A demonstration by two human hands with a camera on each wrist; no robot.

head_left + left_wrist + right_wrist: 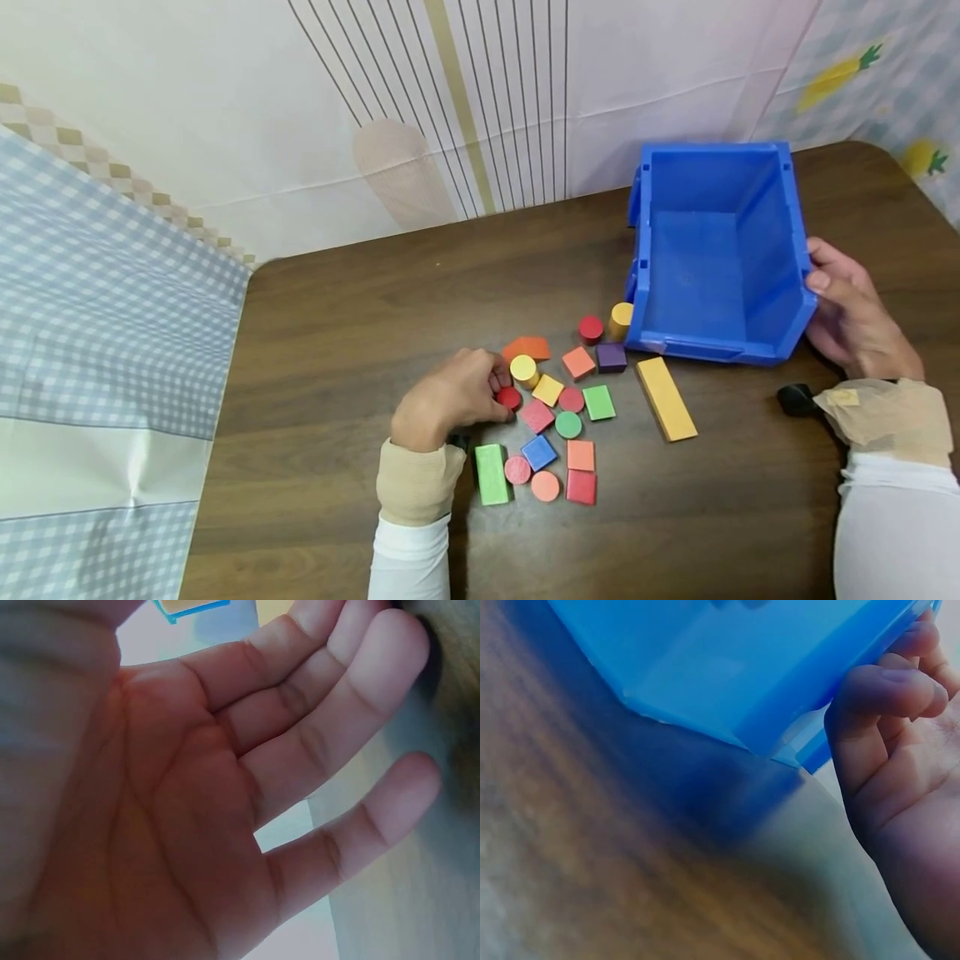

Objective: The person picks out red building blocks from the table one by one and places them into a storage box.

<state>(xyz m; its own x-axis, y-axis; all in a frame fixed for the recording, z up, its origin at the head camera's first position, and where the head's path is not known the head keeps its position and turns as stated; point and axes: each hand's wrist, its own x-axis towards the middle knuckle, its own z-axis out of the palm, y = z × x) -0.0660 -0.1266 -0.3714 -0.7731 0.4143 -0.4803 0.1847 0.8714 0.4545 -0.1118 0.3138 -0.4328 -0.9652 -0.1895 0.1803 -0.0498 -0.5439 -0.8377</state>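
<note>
My left hand [456, 393] is at the left side of a group of wooden blocks, thumb and fingertips on either side of a red round block [508, 398], pinching it. In the left wrist view the palm and long fingers fill the picture, and the block is hidden. A yellow cylinder [524, 371] and an orange block [528, 347] are right beside the fingertips. With my right hand [855, 312] I grip the right side of a blue plastic bin [693, 275], thumb at its rim. A shadow lies under the bin's edge [682, 727] in the right wrist view.
Several coloured blocks lie mid-table, among them a green rectangular block [492, 474] and a purple block [611, 357]. A long yellow block [667, 399] lies before the bin. The bin's left corner overlaps another yellow cylinder [621, 321]. Fabric [262, 108] hangs behind the table.
</note>
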